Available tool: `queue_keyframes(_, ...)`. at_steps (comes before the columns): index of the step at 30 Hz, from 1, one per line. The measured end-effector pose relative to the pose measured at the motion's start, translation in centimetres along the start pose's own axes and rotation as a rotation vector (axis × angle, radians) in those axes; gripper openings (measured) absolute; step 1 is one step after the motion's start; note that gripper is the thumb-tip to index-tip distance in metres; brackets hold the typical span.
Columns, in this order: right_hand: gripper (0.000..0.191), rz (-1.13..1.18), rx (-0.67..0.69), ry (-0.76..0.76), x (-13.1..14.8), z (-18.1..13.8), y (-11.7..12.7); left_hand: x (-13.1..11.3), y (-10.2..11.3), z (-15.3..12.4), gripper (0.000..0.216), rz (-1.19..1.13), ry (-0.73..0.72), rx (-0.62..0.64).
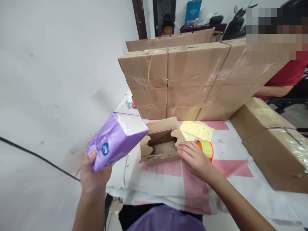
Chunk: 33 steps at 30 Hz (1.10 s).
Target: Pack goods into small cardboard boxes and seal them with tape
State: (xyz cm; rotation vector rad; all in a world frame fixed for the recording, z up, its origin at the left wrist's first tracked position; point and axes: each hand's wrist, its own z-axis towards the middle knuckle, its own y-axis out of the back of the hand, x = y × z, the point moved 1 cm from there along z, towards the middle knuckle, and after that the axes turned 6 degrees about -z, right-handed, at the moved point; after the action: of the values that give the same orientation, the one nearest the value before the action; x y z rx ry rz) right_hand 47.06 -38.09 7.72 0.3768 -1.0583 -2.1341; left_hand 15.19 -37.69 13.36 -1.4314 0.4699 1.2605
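My left hand (92, 175) grips a purple plastic pack of tissues (120, 141), raised and tilted to the left of an open cardboard box (160, 160). White tissue shows through the end of the pack facing the box. The small box lies on the cloth-covered table with its flaps up, and the part of its inside that I can see holds nothing. At the box's right side, my right hand (193, 157) has its fingers curled over the edge. A roll of yellow-green tape (206, 149) with an orange rim sits just beyond that hand, partly hidden by it.
Taped cardboard boxes (190, 70) form a wall behind the open box. More boxes (269, 150) stand at the right. Yellow dotted sheets (197, 130) lie near the tape. A white wall (60, 80) borders the left. A person in a red sleeve (286, 75) sits beyond, right.
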Motion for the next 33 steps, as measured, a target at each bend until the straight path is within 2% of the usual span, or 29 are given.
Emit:
queue_keyframes(2,0.027,0.017,-0.012,-0.013,0.5,-0.4,-0.3,0.1,-0.1,-0.1,0.031,0.063,0.022,0.025)
queue_keyframes(4,0.027,0.038,-0.02,-0.022,1.1,-0.7,-0.6,1.2,-0.5,0.0,0.042,0.156,0.092,0.12)
queue_keyframes(9,0.024,0.071,-0.053,0.033,2.4,-1.1,-1.0,5.7,-2.7,0.6,0.05,0.599,0.232,0.52)
queue_keyframes(12,0.023,0.079,-0.069,0.059,2.8,-1.0,-1.3,8.4,-4.2,0.7,0.043,0.869,0.274,0.814)
queue_keyframes(14,0.022,0.089,-0.063,0.053,2.9,-1.1,-1.6,9.8,-4.8,0.8,0.035,1.036,0.204,0.987)
queue_keyframes(16,0.023,0.095,-0.06,0.035,2.8,-1.2,-1.9,10.7,-5.0,1.1,0.033,1.184,0.072,1.109)
queue_keyframes(19,0.023,0.109,-0.051,-0.001,2.8,-1.6,-2.1,11.5,-5.1,1.9,0.048,1.268,-0.01,1.272)
queue_keyframes(22,0.022,0.136,-0.043,-0.02,2.8,-1.7,-2.2,11.9,-5.2,2.4,0.065,1.25,0.009,1.321)
queue_keyframes(28,0.023,0.14,-0.063,-0.055,2.8,-1.8,-2.3,12.4,-5.7,2.4,0.051,1.173,0.004,1.364)
queue_keyframes(30,0.024,0.153,-0.078,-0.074,2.7,-1.9,-2.3,12.7,-5.8,3.0,0.049,1.144,0.031,1.339)
queue_keyframes(33,0.022,0.16,-0.102,-0.088,2.6,-1.9,-2.4,13.2,-5.9,4.3,0.044,0.944,0.132,1.242)
